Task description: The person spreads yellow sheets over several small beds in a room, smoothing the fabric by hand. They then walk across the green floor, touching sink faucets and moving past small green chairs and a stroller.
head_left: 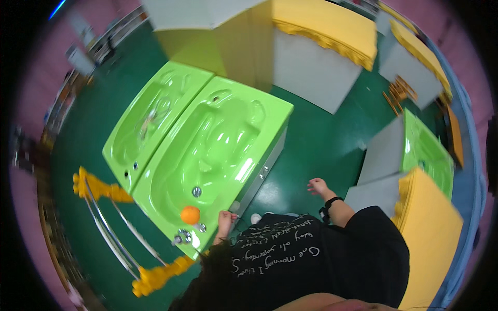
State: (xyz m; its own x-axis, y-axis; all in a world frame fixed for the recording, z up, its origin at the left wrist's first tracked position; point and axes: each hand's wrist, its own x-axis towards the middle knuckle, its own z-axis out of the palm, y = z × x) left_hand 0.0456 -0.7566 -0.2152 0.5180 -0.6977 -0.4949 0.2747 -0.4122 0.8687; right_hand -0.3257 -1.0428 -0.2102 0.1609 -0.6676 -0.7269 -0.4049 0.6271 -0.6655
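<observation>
Both forearms (340,210) extend, left hand (225,220) at green tub (244,168), right hand (317,186) apart.

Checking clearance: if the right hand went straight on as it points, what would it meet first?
Probably the grey side panel of the nearer green bathtub; depth is unclear, so if the right hand is high enough, it might meet or clear the rim instead.
</observation>
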